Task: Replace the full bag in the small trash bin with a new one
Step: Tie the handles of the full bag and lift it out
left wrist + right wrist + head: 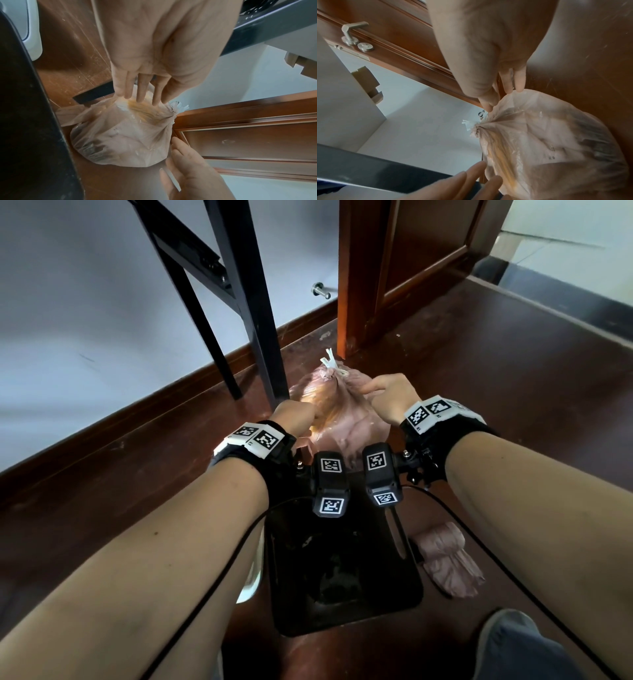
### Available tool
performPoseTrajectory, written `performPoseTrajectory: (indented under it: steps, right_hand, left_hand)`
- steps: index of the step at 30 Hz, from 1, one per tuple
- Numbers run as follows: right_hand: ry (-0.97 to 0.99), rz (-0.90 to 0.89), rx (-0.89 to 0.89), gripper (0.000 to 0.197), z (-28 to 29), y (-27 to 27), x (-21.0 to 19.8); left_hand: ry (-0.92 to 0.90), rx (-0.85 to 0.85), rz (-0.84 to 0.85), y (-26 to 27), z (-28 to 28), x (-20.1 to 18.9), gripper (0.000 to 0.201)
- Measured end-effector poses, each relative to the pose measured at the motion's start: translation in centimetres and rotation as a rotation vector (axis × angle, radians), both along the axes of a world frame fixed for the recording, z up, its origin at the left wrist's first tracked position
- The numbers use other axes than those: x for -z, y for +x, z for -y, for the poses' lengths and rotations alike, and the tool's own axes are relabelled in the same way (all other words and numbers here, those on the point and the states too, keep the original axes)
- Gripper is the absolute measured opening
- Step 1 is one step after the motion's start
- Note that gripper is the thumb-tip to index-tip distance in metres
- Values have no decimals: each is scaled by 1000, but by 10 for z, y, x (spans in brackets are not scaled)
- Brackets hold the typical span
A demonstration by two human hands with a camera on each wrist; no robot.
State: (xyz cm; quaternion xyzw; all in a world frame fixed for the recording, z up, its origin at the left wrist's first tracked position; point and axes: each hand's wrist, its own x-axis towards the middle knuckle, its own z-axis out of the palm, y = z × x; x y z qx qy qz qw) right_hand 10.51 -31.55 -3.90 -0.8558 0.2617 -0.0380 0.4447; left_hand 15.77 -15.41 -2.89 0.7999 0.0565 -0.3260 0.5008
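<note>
Left hand (pixel 297 415) resting straight fingers on full pink bag (pixel 342 412), right hand (pixel 390 395) pinching its plastic near the knot. Bag sitting on the floor, just past the emptied black bin (pixel 342 587); folded pink liners (pixel 448 563) lying beside the bin.

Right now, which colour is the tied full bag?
Translucent pale pink bag, best in left wrist view.
</note>
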Motion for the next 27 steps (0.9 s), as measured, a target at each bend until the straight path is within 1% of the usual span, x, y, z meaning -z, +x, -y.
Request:
performPoseTrajectory:
  steps: [2, 5, 10, 14, 17, 19, 20, 21, 22, 25, 27]
  right_hand:
    - [-4, 0, -21, 36, -2, -5, -5]
    - [-5, -22, -84, 35, -9, -17, -14]
    - [-22, -24, -128, 32, -22, -38, -29]
    - [-1, 11, -143, 29, -37, -56, -38]
    - [49, 0, -90, 29, -53, -68, -40]
    - [138, -26, -84, 28, -63, -77, -42]
    - [231, -55, -87, 26, -69, -82, -45]
    - [317, -85, -90, 23, -77, -88, -46]
    - [346, -109, -84, 20, -85, -93, -47]
    - [305, -125, -32, 27, -111, -109, -46]
    - [312, -140, -27, 33, -128, -121, -47]
  left_hand:
    - [-22, 19, -8, -5, -6, -7, 11]
    - [-59, 6, -42, -20, -13, -23, 33]
    - [-78, -21, -71, -36, -26, -32, 37]
    - [-100, -69, -90, -54, -43, -42, 30]
    - [-121, -71, -120, -72, -59, -50, 9]
    - [-170, -70, -140, -83, -71, -52, 19]
    - [-181, -76, -134, -88, -78, -53, 22]
    - [-175, -80, -115, -95, -86, -56, 19]
    - [-162, -80, -88, -100, -95, -56, 16]
    - [-166, -96, -67, -114, -119, -55, 33]
    - [-170, -93, -86, -123, -133, -54, 38]
